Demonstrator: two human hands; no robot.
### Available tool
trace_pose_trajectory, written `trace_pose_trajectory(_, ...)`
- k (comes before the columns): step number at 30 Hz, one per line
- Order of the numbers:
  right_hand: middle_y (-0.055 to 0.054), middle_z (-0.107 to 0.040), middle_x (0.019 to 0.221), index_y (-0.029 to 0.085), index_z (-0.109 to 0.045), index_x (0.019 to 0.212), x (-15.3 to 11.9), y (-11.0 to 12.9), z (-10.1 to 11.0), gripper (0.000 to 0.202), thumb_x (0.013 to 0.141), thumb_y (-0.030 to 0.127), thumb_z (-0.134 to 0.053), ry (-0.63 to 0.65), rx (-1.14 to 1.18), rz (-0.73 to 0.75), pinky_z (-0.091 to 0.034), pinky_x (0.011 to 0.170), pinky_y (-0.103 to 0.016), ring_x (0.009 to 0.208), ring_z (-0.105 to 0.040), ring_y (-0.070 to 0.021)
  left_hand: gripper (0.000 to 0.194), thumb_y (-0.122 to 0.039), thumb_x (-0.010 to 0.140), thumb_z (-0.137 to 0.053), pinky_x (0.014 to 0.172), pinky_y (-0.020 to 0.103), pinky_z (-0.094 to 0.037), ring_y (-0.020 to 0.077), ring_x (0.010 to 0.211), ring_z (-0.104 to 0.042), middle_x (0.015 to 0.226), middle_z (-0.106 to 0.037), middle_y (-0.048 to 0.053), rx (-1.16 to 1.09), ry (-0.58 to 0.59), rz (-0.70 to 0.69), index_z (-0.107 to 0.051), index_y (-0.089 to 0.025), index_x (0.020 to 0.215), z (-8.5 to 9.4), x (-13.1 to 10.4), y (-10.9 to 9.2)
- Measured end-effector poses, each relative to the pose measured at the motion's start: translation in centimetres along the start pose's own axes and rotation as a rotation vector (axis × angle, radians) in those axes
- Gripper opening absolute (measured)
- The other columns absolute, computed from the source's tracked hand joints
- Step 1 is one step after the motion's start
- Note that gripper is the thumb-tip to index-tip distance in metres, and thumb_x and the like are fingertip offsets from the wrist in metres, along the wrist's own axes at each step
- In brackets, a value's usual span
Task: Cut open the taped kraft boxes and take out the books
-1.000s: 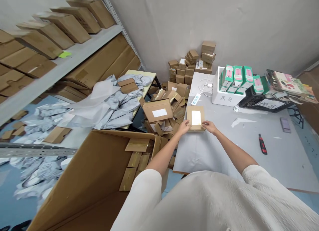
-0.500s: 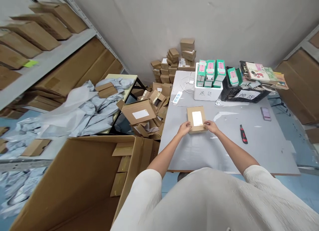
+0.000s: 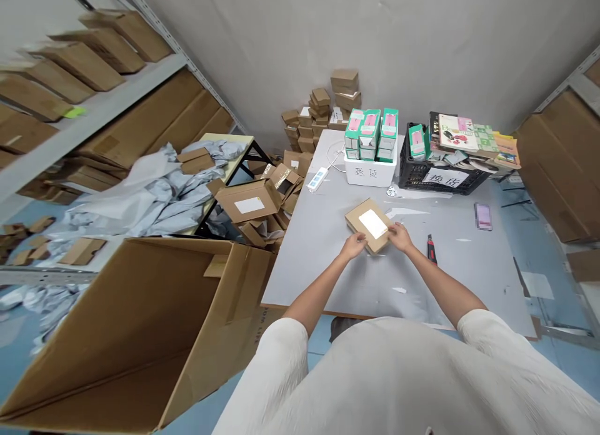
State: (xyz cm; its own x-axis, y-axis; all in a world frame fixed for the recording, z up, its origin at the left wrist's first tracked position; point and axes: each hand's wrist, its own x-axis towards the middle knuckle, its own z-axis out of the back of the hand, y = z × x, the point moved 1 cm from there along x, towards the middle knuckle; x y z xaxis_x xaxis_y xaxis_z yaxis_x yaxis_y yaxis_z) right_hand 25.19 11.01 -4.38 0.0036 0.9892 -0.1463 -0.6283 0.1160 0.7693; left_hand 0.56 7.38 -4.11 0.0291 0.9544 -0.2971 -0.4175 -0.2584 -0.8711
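Observation:
A small brown cardboard box [image 3: 359, 219] with a white label [image 3: 374, 223] on top sits turned at an angle on the grey table. My left hand [image 3: 355, 244] is closed on its near left corner, the thumb at the top edge. At the right side my right hand [image 3: 399, 236] grips the box's edge near the label. The undersides of the fingers are hidden. A red and black utility knife [image 3: 431, 250] lies just right of my right forearm.
White bin [image 3: 370, 172] of green boxes and black crate [image 3: 440, 180] of books stand at the table's back. A phone [image 3: 482, 216] and power strip [image 3: 318, 179] lie on the table [image 3: 473, 272]. A large open carton [image 3: 220, 304] stands left, near piled cardboard boxes [image 3: 248, 200].
The box has turned so that its far edge slants, with both hands still on it. My view has shifted, so the table and bins appear further left.

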Motion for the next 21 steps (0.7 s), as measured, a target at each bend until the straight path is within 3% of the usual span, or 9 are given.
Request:
trace_pose_trajectory(2,-0.013,-0.052,0.165,0.024,-0.076,0.122,-0.6,-0.5,0.2,0.044,0.079,0.022,-0.069,-0.049,-0.030,-0.035,-0.031,0.131,-0.060,0.158,-0.039,-0.0403,0.030,-0.025,0.086,-0.080,0.115,0.044,-0.054,0.0317,0.124,-0.072,0.125,-0.080,0.012,0.075,0.016,-0.018,-0.079,-0.019,0.116,0.1,0.5,-1.1)
trace_pose_trajectory(4,-0.015,-0.043,0.170,0.024,-0.073,0.128,-1.2,-0.9,0.2,0.047,0.081,0.023,-0.069,-0.105,-0.026,-0.072,-0.030,0.131,-0.063,0.159,-0.036,-0.0422,0.031,-0.020,0.086,-0.076,0.118,0.044,-0.051,0.0327,0.129,-0.070,0.130,-0.079,0.012,0.153,-0.005,-0.055,-0.079,-0.020,0.117,0.8,1.6,-2.3)
trace_pose_trajectory(7,-0.017,-0.050,0.160,0.023,-0.072,0.128,-2.3,-1.5,-0.1,0.045,0.083,0.026,-0.069,-0.195,0.005,-0.141,-0.037,0.129,-0.057,0.150,-0.049,-0.0384,0.046,-0.019,0.085,-0.073,0.128,0.045,-0.041,0.0346,0.146,-0.058,0.148,-0.068,0.016,0.248,-0.088,-0.150,-0.073,-0.019,0.131,2.4,3.9,-4.0)
trace_pose_trajectory(10,-0.016,-0.064,0.143,0.022,-0.072,0.123,-3.1,-2.0,-0.7,0.041,0.083,0.029,-0.069,-0.145,0.080,-0.182,-0.050,0.120,-0.046,0.132,-0.065,-0.0311,0.065,-0.022,0.083,-0.074,0.129,0.046,-0.037,0.0365,0.155,-0.048,0.160,-0.058,0.017,0.330,-0.130,-0.114,-0.063,-0.021,0.146,3.6,6.3,-5.0)
trace_pose_trajectory(14,-0.010,-0.073,0.136,0.024,-0.067,0.128,-3.5,-1.9,-1.5,0.046,0.083,0.031,-0.071,-0.050,0.189,-0.201,-0.058,0.108,-0.042,0.114,-0.075,-0.0248,0.073,-0.025,0.081,-0.075,0.127,0.050,-0.037,0.0390,0.154,-0.049,0.159,-0.058,0.020,0.377,-0.055,-0.084,-0.056,-0.020,0.151,4.4,7.8,-4.4)
trace_pose_trajectory(21,-0.012,-0.068,0.151,0.024,-0.051,0.153,-2.2,-1.5,-1.2,0.074,0.082,0.027,-0.068,-0.067,0.231,-0.236,-0.056,0.113,-0.040,0.126,-0.073,-0.0256,0.081,-0.033,0.075,-0.080,0.121,0.047,-0.043,0.0421,0.146,-0.059,0.153,-0.065,0.022,0.419,-0.043,-0.011,-0.057,-0.021,0.152,5.8,6.9,-1.7)
